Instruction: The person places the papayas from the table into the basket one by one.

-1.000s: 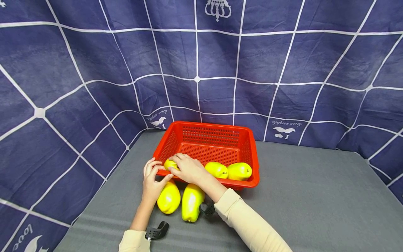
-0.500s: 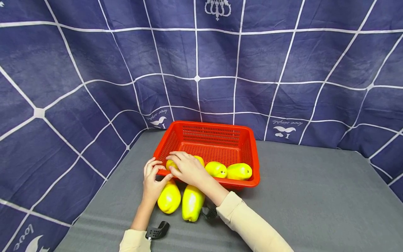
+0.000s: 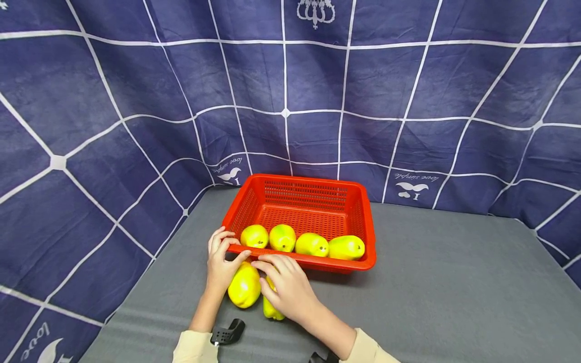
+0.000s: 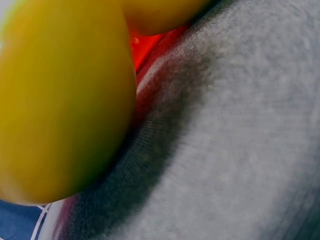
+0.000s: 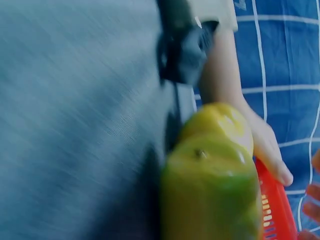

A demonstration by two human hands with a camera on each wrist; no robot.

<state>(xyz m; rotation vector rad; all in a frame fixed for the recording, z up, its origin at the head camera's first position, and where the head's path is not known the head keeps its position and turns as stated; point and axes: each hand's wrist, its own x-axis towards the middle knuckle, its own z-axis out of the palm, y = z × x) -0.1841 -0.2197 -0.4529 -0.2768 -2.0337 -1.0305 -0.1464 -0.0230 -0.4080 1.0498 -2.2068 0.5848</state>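
Note:
My left hand grips the near left rim of a red plastic basket, its fingers over the edge. Inside, several yellow-green papaya-like fruits line up along the near wall. In front of the basket two more lie on the grey cloth. One fruit is beside my left wrist and looms large in the left wrist view. My right hand hovers with bent, spread fingers over the other fruit, partly covering it. In the right wrist view, this fruit stands apart from the fingertips.
Grey cloth covers the table and stretches to the right of the basket. A blue curtain with white lines hangs behind and at the left. Black wrist straps stick out below the forearms.
My right hand has let go of the leftmost fruit in the basket and drawn back toward me, over a fruit on the cloth. The left hand stays on the rim.

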